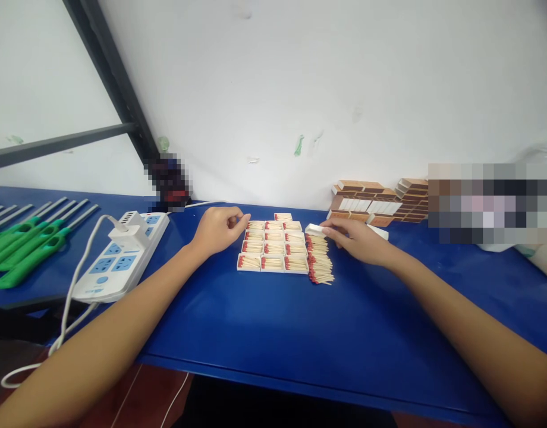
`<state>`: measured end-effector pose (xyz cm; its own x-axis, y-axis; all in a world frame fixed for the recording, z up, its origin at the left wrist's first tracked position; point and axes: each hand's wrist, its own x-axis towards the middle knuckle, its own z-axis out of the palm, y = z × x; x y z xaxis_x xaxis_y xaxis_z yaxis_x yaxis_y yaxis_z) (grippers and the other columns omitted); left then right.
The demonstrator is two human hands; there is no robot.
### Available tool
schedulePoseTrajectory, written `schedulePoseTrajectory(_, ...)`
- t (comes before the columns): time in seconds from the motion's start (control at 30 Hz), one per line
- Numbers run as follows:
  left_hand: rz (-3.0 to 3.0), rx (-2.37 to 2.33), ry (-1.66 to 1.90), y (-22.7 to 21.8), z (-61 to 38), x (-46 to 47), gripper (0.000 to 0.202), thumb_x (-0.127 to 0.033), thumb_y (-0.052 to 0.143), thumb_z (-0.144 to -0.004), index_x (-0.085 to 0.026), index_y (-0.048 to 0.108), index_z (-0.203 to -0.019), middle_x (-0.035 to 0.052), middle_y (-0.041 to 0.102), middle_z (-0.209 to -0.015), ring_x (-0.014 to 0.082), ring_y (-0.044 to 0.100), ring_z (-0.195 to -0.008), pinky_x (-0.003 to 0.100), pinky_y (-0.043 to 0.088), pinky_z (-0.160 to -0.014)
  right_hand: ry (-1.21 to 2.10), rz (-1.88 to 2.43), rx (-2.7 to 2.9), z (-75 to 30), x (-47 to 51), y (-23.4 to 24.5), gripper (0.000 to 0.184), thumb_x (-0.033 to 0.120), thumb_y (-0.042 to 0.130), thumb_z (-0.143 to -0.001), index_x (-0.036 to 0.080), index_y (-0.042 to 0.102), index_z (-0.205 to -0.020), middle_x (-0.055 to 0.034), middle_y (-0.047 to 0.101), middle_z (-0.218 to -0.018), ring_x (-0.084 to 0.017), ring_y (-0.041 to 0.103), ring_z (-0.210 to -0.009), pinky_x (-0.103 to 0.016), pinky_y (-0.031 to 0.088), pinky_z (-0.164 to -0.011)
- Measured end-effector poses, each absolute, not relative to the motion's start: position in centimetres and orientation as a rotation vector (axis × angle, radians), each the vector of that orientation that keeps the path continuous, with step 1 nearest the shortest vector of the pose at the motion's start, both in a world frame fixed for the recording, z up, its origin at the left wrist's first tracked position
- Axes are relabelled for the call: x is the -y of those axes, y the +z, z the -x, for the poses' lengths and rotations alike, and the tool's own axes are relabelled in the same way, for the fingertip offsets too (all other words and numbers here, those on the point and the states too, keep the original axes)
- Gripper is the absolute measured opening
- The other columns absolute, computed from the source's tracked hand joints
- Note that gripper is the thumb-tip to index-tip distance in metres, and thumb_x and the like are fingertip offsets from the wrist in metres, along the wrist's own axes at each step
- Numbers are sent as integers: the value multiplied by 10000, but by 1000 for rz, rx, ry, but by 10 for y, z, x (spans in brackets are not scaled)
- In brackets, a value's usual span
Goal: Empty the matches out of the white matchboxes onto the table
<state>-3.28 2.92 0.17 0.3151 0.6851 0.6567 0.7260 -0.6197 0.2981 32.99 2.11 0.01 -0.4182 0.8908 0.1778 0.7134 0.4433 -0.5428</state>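
Several white matchbox trays (272, 263) filled with red-tipped matches stand packed in rows on the blue table, with one more tray (283, 217) behind them. My left hand (220, 229) has its fingers curled at the back left corner of the rows, its thumb close to a filled tray (255, 225). Whether anything sits between those fingertips is hidden. Between the thumb and fingers of my right hand (360, 238) is a white matchbox tray (316, 229), over the far end of a column of loose matches (320, 261). The inside of that tray does not show.
Brown matchbox sleeves (367, 205) are stacked against the wall, and a white piece (378, 232) lies behind my right hand. At left are a power strip (117, 261) with a plugged-in cable and several green-handled lighters (37, 246). The table's front edge (255, 380) runs below.
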Motion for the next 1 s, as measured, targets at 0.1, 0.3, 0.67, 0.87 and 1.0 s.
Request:
schedulePoseTrajectory(0.1,2503,1358,-1206,1,33,-29,362,-375,627,-963,-185,615,-654,-31,576,-541,104,475,-483,268,356,-550,437,1399,2212,-328,-27,-6,452,569,390,-1050,220,625,-886,-63,689,-783,-230,614,-691,-365,448,-691)
schedulePoseTrajectory(0.3,2515,1385,-1192,2,32,-28,362,-385,618,-968,-183,624,-669,-25,595,-561,103,483,-496,265,362,-556,236,1372,2170,-326,-42,-20,293,389,456,-1003,217,633,-845,-100,749,-919,-264,663,-854,-371,456,-765)
schedulePoseTrajectory(0.67,2521,1362,-1210,0,32,-29,348,-369,621,-971,-180,627,-679,-31,584,-552,100,483,-493,267,359,-559,452,1464,2199,-326,-37,-16,390,520,536,-965,202,761,-987,-83,752,-914,-210,591,-699,-348,445,-649)
schedulePoseTrajectory(0.87,2517,1363,-1200,1,32,-28,355,-370,621,-970,-179,621,-670,-28,587,-551,100,481,-494,265,355,-557,427,1519,2178,-318,-29,-11,445,603,565,-930,194,739,-950,-88,726,-893,-209,593,-699,-349,431,-634)
schedulePoseTrajectory(1.0,2514,1373,-1206,0,33,-28,349,-368,625,-968,-178,626,-675,-30,587,-551,98,481,-492,264,356,-556,461,1575,2122,-315,-26,-10,453,633,654,-876,196,685,-991,-49,672,-758,-193,560,-620,-327,393,-572)
